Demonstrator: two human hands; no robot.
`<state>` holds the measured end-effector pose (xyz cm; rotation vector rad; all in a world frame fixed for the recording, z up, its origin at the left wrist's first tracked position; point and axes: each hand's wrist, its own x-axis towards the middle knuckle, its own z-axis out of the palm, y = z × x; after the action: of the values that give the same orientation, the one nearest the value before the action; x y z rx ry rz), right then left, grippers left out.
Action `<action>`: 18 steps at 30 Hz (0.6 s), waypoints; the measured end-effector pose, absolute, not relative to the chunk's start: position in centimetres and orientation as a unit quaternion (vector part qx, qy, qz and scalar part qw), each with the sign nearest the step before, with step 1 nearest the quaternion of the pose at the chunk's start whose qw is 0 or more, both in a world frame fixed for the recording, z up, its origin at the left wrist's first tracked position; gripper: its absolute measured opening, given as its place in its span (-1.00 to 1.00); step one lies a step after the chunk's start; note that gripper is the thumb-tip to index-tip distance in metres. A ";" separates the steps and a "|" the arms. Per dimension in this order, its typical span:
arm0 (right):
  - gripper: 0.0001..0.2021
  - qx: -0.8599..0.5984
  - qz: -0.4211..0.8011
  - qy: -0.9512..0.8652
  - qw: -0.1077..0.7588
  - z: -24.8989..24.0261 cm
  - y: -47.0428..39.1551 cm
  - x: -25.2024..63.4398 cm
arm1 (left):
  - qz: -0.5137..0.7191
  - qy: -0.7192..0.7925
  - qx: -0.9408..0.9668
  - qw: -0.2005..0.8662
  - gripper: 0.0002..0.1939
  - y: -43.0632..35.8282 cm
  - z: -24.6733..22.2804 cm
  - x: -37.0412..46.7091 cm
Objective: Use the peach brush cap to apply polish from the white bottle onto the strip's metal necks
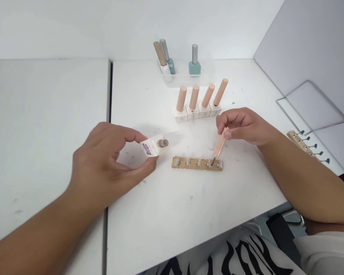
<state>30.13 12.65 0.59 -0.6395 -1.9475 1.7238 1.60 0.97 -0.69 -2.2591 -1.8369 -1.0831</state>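
Note:
Between the thumb and fingers of my left hand (pixel 106 160) is an uncapped white nail polish bottle (pixel 154 146), tilted so its open neck points right. My right hand (pixel 242 124) pinches a pink nail polish brush (pixel 220 142) by its cap, bristles pointing down. Its dark tip is over the right part of a brown strip (pixel 205 165), at one of several small clear nail tips mounted in a row there. I cannot tell whether the tip touches one. Behind, several white bottles with pink caps (pixel 193 97) stand side by side.
A clear tray (pixel 186 80) at the back holds two teal bottles and a white one with a gold-brown cap. At the right are a wire frame (pixel 312 103) and another strip (pixel 308 147) carrying dark-painted tips. A dark gap (pixel 110 95) divides the table's left side.

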 end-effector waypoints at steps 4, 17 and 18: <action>-0.94 -0.215 0.633 -0.707 0.232 0.6 12.6 30.1 | -0.351 -0.581 -0.734 0.029 -0.86 1.1 -0.6 1.6; -0.97 -0.233 0.624 -0.709 0.231 0.7 12.7 30.2 | -0.368 -0.562 -0.740 0.029 -0.82 1.2 -0.8 1.3; -0.97 -0.230 0.622 -0.710 0.237 0.7 12.7 30.2 | -0.369 -0.559 -0.742 0.030 -0.82 1.3 -0.8 1.3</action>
<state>30.19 12.68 0.75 -0.6299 -1.9458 1.7062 1.29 1.27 -0.80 -2.2864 -1.7243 -1.1374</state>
